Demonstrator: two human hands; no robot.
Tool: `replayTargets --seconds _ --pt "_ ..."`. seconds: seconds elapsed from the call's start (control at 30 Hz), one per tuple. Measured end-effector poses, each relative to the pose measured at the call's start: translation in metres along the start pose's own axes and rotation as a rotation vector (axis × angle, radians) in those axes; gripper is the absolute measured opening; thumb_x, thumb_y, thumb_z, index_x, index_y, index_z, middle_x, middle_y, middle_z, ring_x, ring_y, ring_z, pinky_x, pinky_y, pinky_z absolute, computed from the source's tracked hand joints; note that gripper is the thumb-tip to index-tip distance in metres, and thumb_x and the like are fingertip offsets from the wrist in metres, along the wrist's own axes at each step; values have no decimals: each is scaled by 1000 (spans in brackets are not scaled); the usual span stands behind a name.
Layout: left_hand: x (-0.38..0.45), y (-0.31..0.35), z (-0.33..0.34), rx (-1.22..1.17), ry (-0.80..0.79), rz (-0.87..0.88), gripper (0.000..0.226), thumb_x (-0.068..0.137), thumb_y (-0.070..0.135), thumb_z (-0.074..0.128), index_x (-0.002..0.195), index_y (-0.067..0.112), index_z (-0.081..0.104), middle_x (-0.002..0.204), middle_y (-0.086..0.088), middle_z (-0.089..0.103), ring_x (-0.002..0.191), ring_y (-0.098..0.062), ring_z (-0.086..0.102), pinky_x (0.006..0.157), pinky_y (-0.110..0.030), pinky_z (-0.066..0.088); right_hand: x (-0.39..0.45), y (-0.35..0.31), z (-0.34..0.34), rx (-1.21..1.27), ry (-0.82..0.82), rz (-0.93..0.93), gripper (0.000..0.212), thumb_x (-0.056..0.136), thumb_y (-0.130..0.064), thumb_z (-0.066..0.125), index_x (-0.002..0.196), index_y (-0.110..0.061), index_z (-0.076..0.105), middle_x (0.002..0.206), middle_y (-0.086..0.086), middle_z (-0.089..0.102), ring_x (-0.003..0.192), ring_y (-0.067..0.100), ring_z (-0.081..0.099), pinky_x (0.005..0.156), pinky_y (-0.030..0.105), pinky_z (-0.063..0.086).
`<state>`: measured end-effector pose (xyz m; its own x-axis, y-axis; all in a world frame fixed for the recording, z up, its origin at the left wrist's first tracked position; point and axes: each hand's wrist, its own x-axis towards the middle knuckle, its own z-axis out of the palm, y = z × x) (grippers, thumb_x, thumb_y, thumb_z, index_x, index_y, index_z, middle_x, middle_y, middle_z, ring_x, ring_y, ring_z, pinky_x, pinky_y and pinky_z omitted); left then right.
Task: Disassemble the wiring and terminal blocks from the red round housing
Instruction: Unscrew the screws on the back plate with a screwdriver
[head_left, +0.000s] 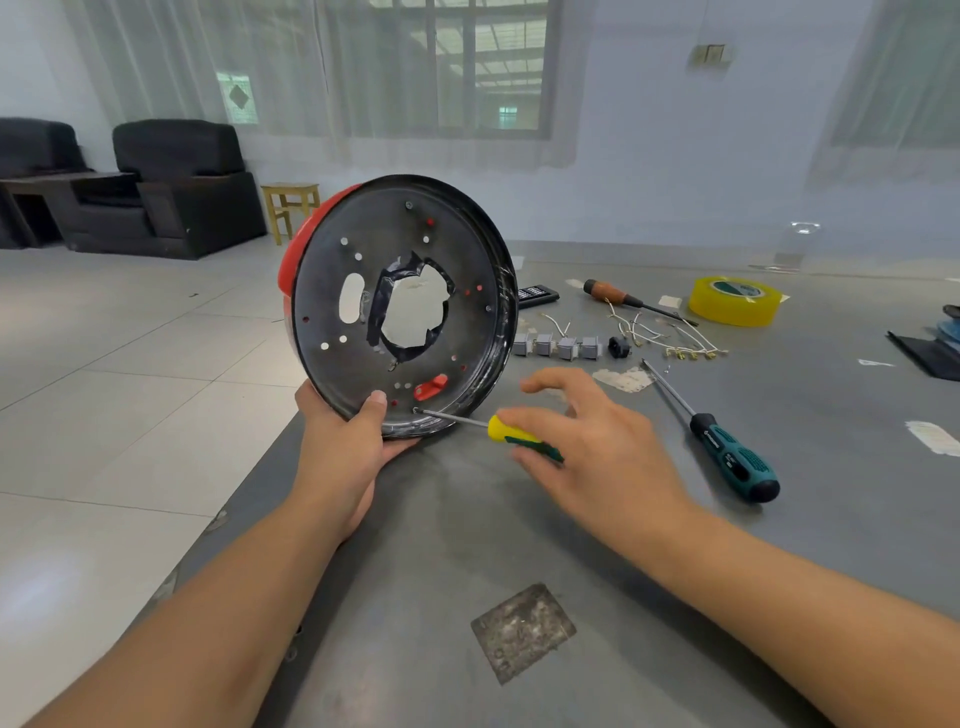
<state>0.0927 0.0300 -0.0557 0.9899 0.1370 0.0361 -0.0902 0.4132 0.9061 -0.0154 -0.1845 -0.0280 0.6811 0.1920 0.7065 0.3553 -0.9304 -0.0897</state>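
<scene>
The left hand (349, 451) is gripping the bottom edge of the red round housing (402, 304), with the thumb inside its rim, holding it up on its edge with the black inside facing the person. The right hand (589, 439) is pinching a small yellow screwdriver (506, 430) with its other fingers spread, and the tip is touching a hole near the left thumb. Beyond the right hand, four grey terminal blocks (558, 347) and loose wires (660, 335) are lying on the grey table (467, 545). A big green screwdriver (727, 447) is lying just right of that hand.
</scene>
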Motion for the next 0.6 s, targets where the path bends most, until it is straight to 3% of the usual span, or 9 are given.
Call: replayTargets --seconds 0.07,0.13,0.23,0.33,0.47,0.53,0.6 --pt "0 1 0 -5 13 2 40 104 -1 57 131 22 38 136 -2 56 118 -29 67 72 -43 66 -1 -7 2 339 -39 292 26 84 -30 78 108 -39 72 126 -17 56 101 4 62 85 28 51" --pt "-1 1 0 -3 16 3 41 104 -1 57 133 21 38 136 -3 55 120 -29 66 74 -45 66 4 -10 2 626 -16 550 24 84 -21 70 99 -40 71 114 -19 63 97 7 68 84 31 53" --pt "-1 3 0 -30 19 -7 39 105 -1 56 132 20 38 134 -2 57 120 -29 66 72 -43 66 9 -10 3 1018 28 829 22 88 -9 68 99 -27 72 102 -1 75 79 26 76 79 43 58" --pt "0 4 -1 -48 17 -21 38 105 -2 55 131 20 38 135 -2 57 120 -29 66 70 -41 66 11 -7 -1 1276 95 912 19 86 -8 78 104 -8 69 95 14 77 86 34 76 83 38 61" --pt "0 3 0 -52 22 -15 37 105 -4 54 127 22 38 130 2 57 117 -27 66 65 -38 65 9 -7 -1 1184 92 836 21 89 -20 77 102 -7 68 91 16 77 84 30 77 79 39 64" --pt "0 3 1 -47 28 -18 36 105 -4 54 124 23 40 127 3 57 115 -27 67 64 -37 65 6 -6 -3 1043 25 798 27 94 -41 68 99 -15 66 82 12 77 73 27 76 66 39 63" --pt "0 2 1 -44 31 -22 35 105 -4 55 124 22 40 127 1 57 114 -27 67 62 -37 65 6 -5 -6 827 -35 748 46 95 -65 50 90 -22 63 68 9 72 59 25 70 53 35 53"
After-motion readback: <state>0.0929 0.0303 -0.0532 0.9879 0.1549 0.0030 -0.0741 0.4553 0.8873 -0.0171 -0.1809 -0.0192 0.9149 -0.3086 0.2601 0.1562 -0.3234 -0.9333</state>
